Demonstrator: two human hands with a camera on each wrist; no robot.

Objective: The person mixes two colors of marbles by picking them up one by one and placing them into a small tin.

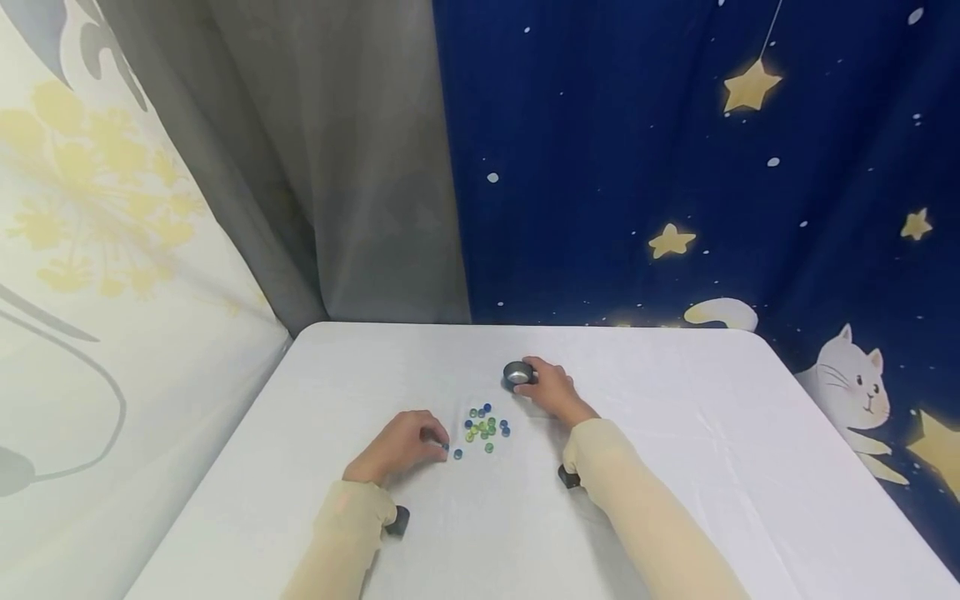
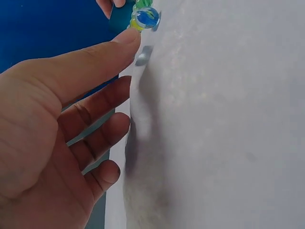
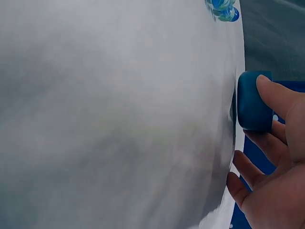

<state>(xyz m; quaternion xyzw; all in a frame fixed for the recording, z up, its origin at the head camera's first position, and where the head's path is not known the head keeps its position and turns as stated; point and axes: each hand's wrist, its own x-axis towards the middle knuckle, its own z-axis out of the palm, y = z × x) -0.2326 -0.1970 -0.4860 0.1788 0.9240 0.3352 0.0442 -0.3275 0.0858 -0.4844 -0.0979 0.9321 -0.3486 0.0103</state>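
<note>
Left hand (image 1: 401, 446) half-curled at glassy marble (image 1: 446, 447) — hold unclear — right hand (image 1: 553, 392) grips smooth, rounded cup (image 3: 250, 105)

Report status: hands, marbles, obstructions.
Left hand pinches blue marble. Right hand grips small cup. Loose marbles lie on table. No obstruction seen between marbles and cup.

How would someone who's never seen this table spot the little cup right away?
Start at the white table and find the cluster of blue and green marbles near its middle. Just beyond them, slightly to the right, the person's right hand grips the little cup. It is the one open container there, dark outside, silvery inside, larger than any marble.
</note>
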